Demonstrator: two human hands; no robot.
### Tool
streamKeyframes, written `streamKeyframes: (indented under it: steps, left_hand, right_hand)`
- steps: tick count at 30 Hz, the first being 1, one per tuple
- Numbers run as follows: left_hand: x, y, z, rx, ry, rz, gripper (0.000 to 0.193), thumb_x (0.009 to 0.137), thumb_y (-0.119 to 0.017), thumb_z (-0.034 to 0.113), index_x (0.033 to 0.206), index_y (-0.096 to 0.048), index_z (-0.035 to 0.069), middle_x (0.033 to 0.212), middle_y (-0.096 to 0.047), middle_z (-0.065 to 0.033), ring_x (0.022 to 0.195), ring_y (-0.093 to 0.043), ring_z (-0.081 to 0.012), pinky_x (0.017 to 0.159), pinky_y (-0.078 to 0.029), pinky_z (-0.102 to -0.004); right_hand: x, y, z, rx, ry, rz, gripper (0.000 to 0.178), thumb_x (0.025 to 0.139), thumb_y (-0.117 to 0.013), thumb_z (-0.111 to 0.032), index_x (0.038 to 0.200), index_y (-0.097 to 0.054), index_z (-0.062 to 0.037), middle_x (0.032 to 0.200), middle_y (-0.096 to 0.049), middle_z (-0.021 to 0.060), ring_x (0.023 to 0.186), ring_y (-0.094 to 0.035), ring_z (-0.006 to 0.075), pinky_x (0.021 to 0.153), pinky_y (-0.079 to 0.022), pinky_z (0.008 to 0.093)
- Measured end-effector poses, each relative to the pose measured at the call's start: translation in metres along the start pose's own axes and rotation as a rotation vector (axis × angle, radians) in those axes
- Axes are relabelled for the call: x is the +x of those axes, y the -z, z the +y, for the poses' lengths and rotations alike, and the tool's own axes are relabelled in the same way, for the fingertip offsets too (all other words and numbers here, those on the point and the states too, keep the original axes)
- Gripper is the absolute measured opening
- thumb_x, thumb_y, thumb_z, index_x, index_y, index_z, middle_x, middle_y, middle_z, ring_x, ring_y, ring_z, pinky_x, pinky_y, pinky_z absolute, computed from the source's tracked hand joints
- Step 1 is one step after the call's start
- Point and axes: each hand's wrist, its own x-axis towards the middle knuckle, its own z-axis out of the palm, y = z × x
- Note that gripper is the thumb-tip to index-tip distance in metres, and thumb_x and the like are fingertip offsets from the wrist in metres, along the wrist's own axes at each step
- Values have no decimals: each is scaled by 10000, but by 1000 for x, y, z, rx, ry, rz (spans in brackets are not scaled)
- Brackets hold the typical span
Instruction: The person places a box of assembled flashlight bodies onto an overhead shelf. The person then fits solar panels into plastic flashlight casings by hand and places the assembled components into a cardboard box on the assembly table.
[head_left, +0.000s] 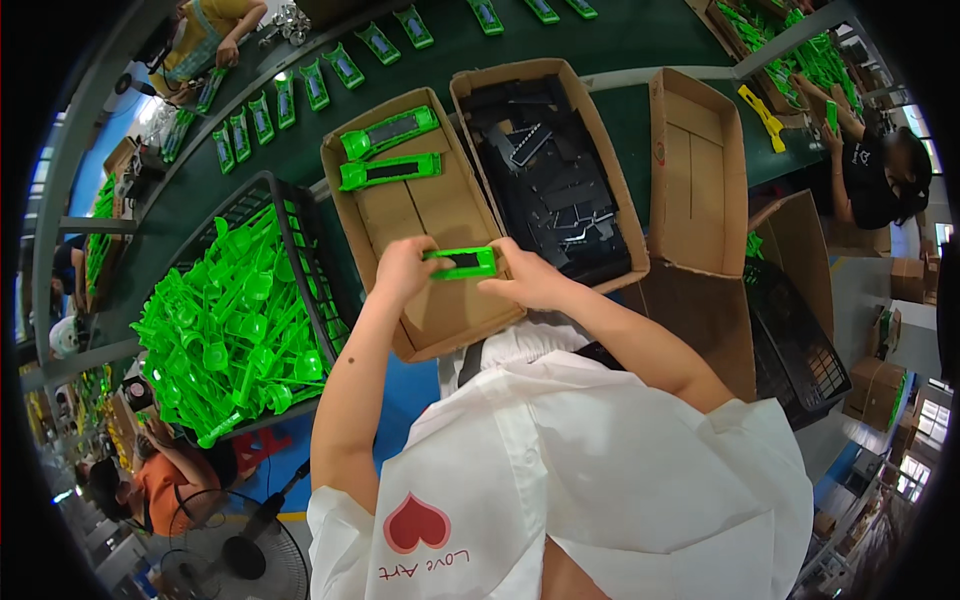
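Observation:
Between my two hands I hold a green plastic housing (pixel 483 262) with a black insert along its middle. My left hand (pixel 405 268) grips its left end, and my right hand (pixel 525 277) pinches its right end. Both hands are over the near part of a shallow cardboard box (pixel 385 222). At that box's far end lie two more green housings (pixel 405 171), each with a dark strip in it. Just right of it, a second cardboard box (pixel 607 180) contains many loose black flat parts (pixel 540 190).
A black crate (pixel 300 250) heaped with green plastic parts (pixel 235 320) stands at the left. Green housings (pixel 315 85) line the dark green table. Another cardboard box (pixel 697 200) and a yellow tool (pixel 763 118) are at the right. Co-workers sit around; a fan (pixel 240 555) stands lower left.

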Motion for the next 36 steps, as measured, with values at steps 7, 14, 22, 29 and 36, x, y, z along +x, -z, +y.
streamKeyframes:
  steps: [7, 14, 22, 29, 36]
  left_hand:
    - [65, -8, -50, 237, -52, 72, 359, 716, -588, 309, 909, -545, 9, 927, -514, -174, 920, -492, -325, 797, -413, -386]
    - [65, -11, -35, -27, -85, 197, 368, 726, -580, 254, 999, -550, 10, 1016, -528, -174, 977, -482, -317, 831, -397, -370]
    - [-42, 100, -97, 104, 180, 1004, 222, 716, -566, 134, 889, -569, -5, 882, -569, -166, 854, -532, -304, 752, -429, -376]
    - [-80, 91, -170, 130, 490, 798, 310, 723, -593, 244, 936, -572, 20, 900, -580, -196, 840, -554, -344, 717, -448, -406]
    - [-146, 71, -83, -1294, 191, 1148, 276, 809, -546, 107, 1059, -473, 15, 850, -576, -86, 754, -567, -163, 624, -475, -239]
  right_hand:
    - [31, 90, 35, -682, 108, 427, 370, 687, -569, -5, 1038, -464, -53, 1066, -469, 156, 920, -501, 343, 768, -421, 395]
    - [55, 101, 55, -771, 61, 251, 461, 652, -573, 63, 1087, -469, -50, 1034, -433, 156, 924, -497, 352, 769, -429, 367]
    - [67, 101, 41, -970, -43, 291, 336, 633, -645, -52, 927, -483, -65, 957, -454, 126, 817, -540, 325, 664, -452, 389]
    - [65, 104, 24, -1026, 228, 437, 135, 706, -583, -117, 781, -504, -38, 742, -521, 144, 707, -558, 318, 600, -452, 395]
    - [25, 64, -40, 891, 76, 94, 153, 803, -505, -126, 909, -511, -17, 837, -559, 85, 620, -530, 154, 544, -439, 251]
